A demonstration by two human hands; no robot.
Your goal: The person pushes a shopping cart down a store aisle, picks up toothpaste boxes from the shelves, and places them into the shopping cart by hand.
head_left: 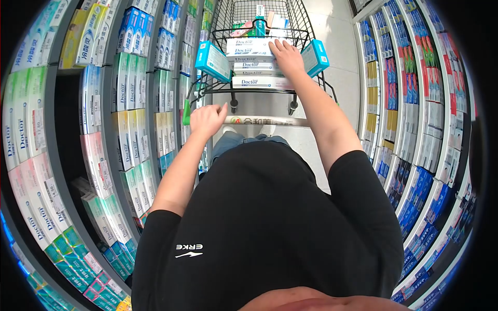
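Note:
My left hand (208,120) is closed round the left end of the cart's handle bar (259,121). My right hand (287,56) lies with its fingers spread on the right part of a stack of white Doctor boxes (249,48) at the near end of the shopping cart (223,23). Blue boxes stand tilted on both sides of the stack, one on the left (213,62) and one on the right (315,58). More packages, partly hidden by the wire, are deeper in the cart.
Shelves of toothpaste boxes (127,83) line the left side, and shelves of packaged goods (410,103) line the right. A pale tiled floor (334,31) shows beside and below the cart. My shoes are just behind the handle bar.

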